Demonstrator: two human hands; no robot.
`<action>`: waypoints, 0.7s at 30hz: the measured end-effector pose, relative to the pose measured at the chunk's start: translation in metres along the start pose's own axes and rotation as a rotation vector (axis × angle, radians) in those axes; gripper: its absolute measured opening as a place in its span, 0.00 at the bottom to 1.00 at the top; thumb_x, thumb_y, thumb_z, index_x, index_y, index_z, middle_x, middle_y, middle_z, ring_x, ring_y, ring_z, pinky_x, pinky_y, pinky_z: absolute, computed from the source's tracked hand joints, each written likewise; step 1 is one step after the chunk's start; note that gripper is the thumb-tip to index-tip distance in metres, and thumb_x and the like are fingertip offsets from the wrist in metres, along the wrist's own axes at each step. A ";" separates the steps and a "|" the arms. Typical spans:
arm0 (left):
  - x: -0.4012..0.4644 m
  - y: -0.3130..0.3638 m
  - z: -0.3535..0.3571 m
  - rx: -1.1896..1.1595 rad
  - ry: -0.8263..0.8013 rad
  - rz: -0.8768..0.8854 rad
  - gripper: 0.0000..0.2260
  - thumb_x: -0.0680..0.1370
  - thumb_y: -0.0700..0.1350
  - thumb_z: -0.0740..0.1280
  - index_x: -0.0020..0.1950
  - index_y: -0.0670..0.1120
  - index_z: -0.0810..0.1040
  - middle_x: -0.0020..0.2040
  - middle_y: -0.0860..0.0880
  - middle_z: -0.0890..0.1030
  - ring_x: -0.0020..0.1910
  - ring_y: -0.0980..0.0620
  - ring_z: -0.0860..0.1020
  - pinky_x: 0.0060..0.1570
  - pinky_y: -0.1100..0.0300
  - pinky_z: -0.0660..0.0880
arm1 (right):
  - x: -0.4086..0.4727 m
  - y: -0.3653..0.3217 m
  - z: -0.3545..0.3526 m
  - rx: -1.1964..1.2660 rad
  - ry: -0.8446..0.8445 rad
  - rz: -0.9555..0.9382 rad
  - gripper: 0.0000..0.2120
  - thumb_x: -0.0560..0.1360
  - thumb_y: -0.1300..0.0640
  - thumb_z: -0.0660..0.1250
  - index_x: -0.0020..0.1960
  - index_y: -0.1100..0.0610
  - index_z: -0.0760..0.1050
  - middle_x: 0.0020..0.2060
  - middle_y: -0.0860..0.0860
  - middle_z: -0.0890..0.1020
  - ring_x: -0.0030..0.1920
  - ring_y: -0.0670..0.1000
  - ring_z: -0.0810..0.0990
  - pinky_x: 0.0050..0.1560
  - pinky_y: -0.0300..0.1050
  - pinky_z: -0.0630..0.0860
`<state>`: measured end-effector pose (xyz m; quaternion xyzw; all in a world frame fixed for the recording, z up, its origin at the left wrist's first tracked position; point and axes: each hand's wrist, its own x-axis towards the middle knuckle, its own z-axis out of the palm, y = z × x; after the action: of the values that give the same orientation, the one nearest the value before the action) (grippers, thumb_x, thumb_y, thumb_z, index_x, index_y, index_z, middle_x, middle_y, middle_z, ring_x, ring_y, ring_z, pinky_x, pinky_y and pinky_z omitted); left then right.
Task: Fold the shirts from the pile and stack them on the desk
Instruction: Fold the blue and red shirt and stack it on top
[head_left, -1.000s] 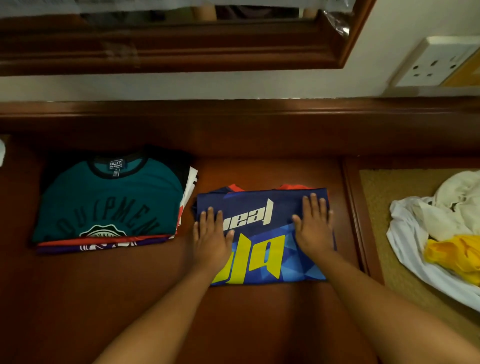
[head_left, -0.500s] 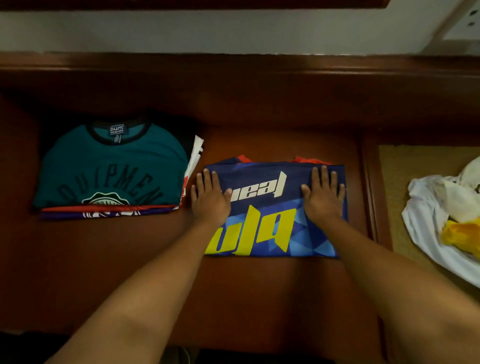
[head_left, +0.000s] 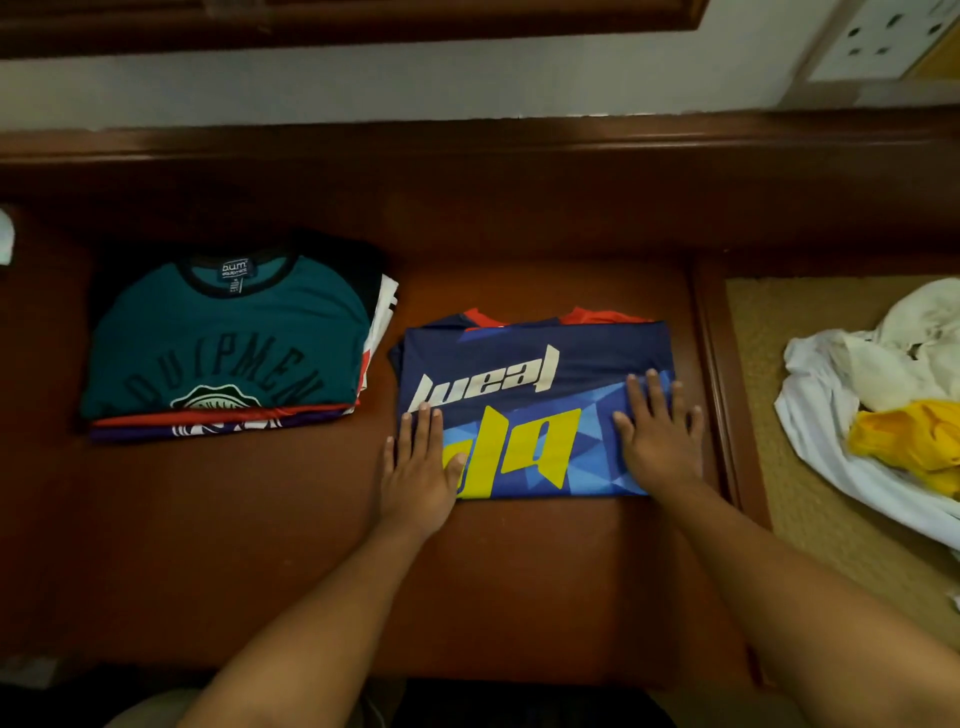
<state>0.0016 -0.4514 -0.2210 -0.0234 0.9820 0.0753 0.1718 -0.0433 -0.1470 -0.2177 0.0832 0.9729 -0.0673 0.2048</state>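
While both palms lie flat on the folded blue jersey (head_left: 530, 384), nothing is gripped: fingers straight and spread, pressing down. Left hand (head_left: 418, 462) sits on the jersey's near left corner, partly over the edge onto the wood. Right hand (head_left: 657, 436) covers the near right part, little finger at the right edge. Jersey lies on the reddish-brown desk (head_left: 234, 545), white and yellow lettering showing between the hands, red trim at its far edge.

Left of the left hand, apart from it: a stack of folded shirts (head_left: 223, 348), teal one on top, red and purple layers under it. Right of the right hand, past a raised wooden divider (head_left: 719, 395): an unfolded pile (head_left: 883, 395), white and yellow cloth, on a tan mat (head_left: 810, 519).

Beyond the fingertips: dark wooden ledge (head_left: 467, 150), pale wall (head_left: 415, 83), a white socket (head_left: 878, 41) at far right.
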 end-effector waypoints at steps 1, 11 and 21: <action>-0.002 0.003 -0.001 -0.001 0.001 -0.018 0.40 0.73 0.67 0.29 0.79 0.46 0.46 0.79 0.48 0.46 0.78 0.49 0.44 0.75 0.49 0.45 | -0.003 0.003 -0.004 0.020 0.002 0.063 0.30 0.82 0.40 0.44 0.79 0.49 0.43 0.78 0.49 0.43 0.77 0.56 0.40 0.75 0.59 0.42; -0.019 0.026 -0.004 -0.008 -0.103 0.102 0.25 0.83 0.57 0.47 0.79 0.54 0.46 0.79 0.50 0.41 0.78 0.49 0.40 0.74 0.50 0.43 | -0.063 -0.033 0.034 0.084 -0.091 -0.327 0.42 0.66 0.28 0.21 0.75 0.47 0.32 0.74 0.46 0.33 0.74 0.48 0.31 0.73 0.49 0.35; -0.045 0.008 -0.023 -0.117 -0.040 -0.165 0.30 0.79 0.45 0.59 0.79 0.50 0.49 0.79 0.46 0.47 0.78 0.45 0.46 0.74 0.48 0.49 | -0.048 0.006 -0.003 0.566 0.097 0.299 0.33 0.75 0.46 0.68 0.71 0.62 0.61 0.64 0.63 0.72 0.62 0.65 0.72 0.59 0.57 0.73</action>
<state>0.0354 -0.4463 -0.1832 -0.1125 0.9671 0.1184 0.1952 -0.0002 -0.1471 -0.1960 0.2819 0.9012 -0.3005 0.1344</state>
